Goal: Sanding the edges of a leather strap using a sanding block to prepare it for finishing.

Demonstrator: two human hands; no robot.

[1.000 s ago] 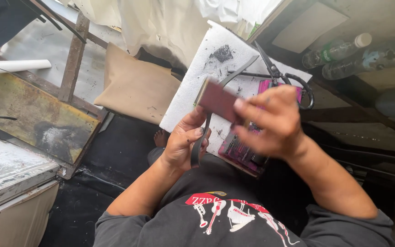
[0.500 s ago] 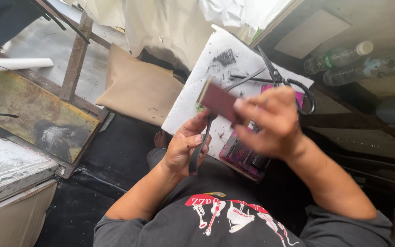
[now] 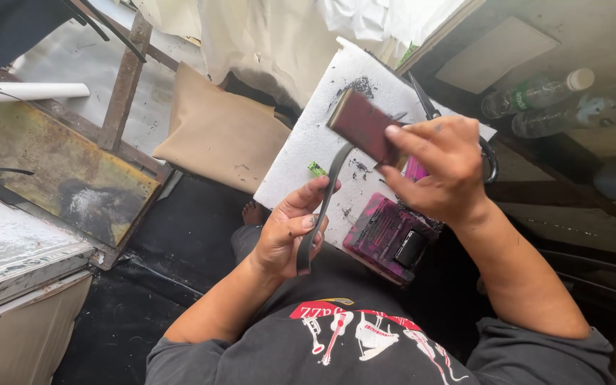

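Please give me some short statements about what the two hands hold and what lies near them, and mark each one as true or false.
1. The left hand holds a thin dark grey strip. True.
2. The right hand holds the black scissors. False: it holds a flat dark red rectangular block.
3. The white foam board has dark dust on it. True.
4. The two clear plastic bottles stand upright. False: they lie on their sides.

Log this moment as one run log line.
left hand: grips thin dark grey strip | right hand: holds flat maroon rectangular block at strip's top | beneath: white foam board
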